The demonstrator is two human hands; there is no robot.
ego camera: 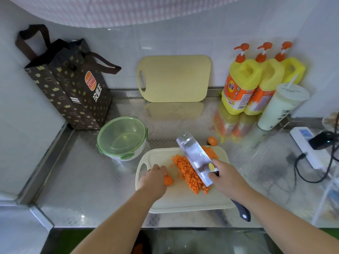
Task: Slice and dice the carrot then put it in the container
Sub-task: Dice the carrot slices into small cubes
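Left forearm [126, 215], right forearm [275, 211]: both seemingly bare

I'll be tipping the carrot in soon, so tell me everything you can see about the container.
The container is round, with a clear body that looks like glass or plastic and a translucent green lid. The lid is on, with green clip tabs around its rim. It looks empty. It stands upright on the steel counter, left of and behind the near board, in front of the bag. Only the counter seems to touch it.
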